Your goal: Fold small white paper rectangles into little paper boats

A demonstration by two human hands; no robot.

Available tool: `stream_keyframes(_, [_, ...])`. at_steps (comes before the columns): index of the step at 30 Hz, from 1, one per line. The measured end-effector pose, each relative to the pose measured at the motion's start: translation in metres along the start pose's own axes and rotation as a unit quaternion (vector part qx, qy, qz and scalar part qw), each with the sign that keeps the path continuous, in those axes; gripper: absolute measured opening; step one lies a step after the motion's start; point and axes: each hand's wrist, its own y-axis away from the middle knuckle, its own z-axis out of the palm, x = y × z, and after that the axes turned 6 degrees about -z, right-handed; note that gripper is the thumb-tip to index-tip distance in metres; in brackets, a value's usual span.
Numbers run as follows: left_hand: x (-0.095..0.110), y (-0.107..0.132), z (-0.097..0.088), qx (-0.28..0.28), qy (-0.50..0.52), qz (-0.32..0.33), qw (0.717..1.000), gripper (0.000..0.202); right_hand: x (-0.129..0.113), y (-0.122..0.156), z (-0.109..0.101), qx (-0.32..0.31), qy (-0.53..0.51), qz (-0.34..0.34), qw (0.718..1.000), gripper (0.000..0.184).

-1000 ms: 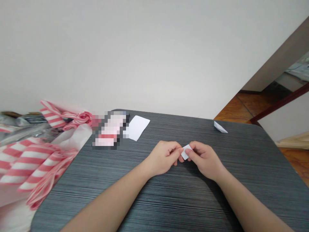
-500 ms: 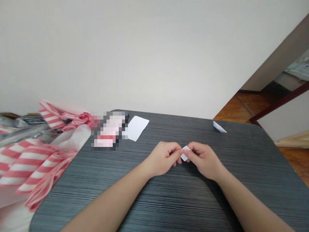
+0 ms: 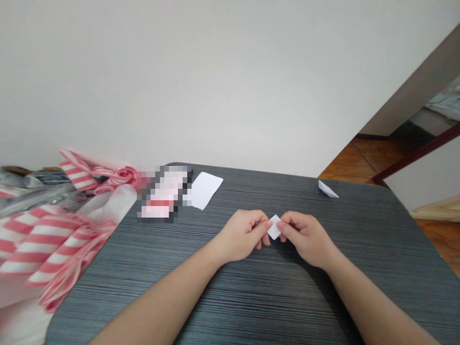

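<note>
Both of my hands rest on a dark grey striped table, pinching one small folded white paper piece between them. My left hand grips its left corner with thumb and fingers curled in. My right hand holds the right side, fingers closed round it. The paper shows as a small diamond shape between the fingertips.
A flat white paper sheet lies at the table's far side. A small folded white paper shape sits near the far right corner. Red-and-white striped plastic bags pile up on the left. A blurred-out item lies beside them.
The folded paper between my fingertips has turned slightly and now shows more as a diamond. Both hands stay in the same spot.
</note>
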Motion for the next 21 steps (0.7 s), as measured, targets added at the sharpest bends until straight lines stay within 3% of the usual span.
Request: stream_keyframes(21, [-0.0045,-0.0016,-0.0017,0.048,-0.006,0.014,0.999,0.034,0.0042,0.0008,-0.0008,0.030,-0.010,0.025,0.999,0.026])
